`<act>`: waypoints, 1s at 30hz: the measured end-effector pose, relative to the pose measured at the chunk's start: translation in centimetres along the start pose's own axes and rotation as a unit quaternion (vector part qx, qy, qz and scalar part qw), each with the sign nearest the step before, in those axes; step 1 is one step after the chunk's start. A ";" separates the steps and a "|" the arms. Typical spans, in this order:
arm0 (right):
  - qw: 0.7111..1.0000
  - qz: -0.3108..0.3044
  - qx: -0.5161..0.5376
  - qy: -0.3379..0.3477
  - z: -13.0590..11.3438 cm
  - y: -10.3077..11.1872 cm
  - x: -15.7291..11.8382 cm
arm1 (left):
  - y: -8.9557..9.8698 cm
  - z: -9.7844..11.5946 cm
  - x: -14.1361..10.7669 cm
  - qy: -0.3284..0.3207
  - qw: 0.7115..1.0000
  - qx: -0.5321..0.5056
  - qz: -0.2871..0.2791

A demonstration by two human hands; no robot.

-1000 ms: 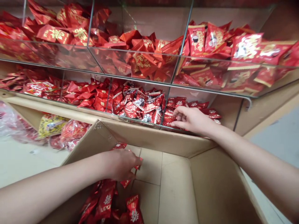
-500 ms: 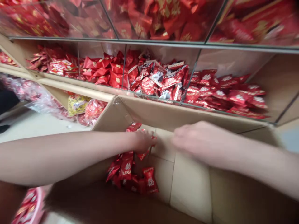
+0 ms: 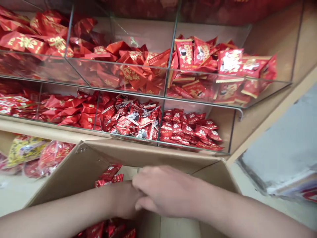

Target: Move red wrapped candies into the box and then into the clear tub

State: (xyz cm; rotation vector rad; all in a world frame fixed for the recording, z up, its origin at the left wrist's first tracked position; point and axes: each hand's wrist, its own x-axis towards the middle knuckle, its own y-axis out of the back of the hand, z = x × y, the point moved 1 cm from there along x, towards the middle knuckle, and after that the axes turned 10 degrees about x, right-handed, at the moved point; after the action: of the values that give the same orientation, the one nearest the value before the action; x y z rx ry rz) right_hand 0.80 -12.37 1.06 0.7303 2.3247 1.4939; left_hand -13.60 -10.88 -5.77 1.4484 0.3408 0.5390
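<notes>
Red packets (image 3: pixel 109 175) are seen at left inside a cardboard box (image 3: pixel 153 152), its far edge set below a shelf (image 3: pixel 224 120) where "HAPP" is printed on wrappers (image 3: pixel 184 130). The left hand (image 3: pixel 125 200) is largely hidden by the half-curled right hand (image 3: pixel 163 191); neither's grip can be told. Bare box bottom is left below.

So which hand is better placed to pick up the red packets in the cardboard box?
Probably the left hand: it is nearer the red packets inside the cardboard box. The right hand is farther right and partly covers the left in view. I can't tell whether either holds anything.
</notes>
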 end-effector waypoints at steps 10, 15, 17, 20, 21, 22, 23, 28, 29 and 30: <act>0.880 0.187 0.425 -0.095 2.0 1.6 -0.4 | 7.7 -0.9 2.1 0.224 0.797 -0.404 0.389; 0.825 0.208 0.518 -0.086 1.8 1.0 0.4 | 7.2 -0.3 1.6 0.208 0.757 -0.487 0.382; 0.830 0.237 0.499 -0.084 1.8 1.3 0.4 | 7.1 -0.1 1.5 0.199 0.766 -0.514 0.331; 0.863 0.250 0.435 -0.064 2.2 1.8 0.2 | 7.1 0.0 1.5 0.200 0.783 -0.516 0.284; 0.877 0.242 0.413 -0.053 2.2 2.0 0.1 | 7.1 0.0 1.6 0.200 0.783 -0.512 0.290; 0.887 0.233 0.397 -0.042 2.3 2.1 0.0 | 7.2 0.0 1.8 0.200 0.781 -0.508 0.305; 0.891 0.228 0.391 -0.036 2.3 2.3 -0.1 | 7.2 0.1 2.0 0.200 0.776 -0.506 0.320; 0.885 0.284 0.362 -0.073 2.9 4.3 -1.3 | 8.4 0.4 3.7 0.168 0.781 -0.501 0.331; 0.890 0.304 0.330 -0.081 3.3 5.1 -1.8 | 8.7 0.2 4.2 0.149 0.803 -0.470 0.335; 0.898 0.324 0.284 -0.088 4.0 5.9 -2.4 | 9.1 -0.1 4.7 0.129 0.833 -0.417 0.340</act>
State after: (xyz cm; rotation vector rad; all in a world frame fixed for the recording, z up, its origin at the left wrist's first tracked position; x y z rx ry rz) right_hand 6.31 -8.72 4.61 1.8521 2.5039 0.8365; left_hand -11.02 -7.96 3.70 0.5897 -0.2275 1.2844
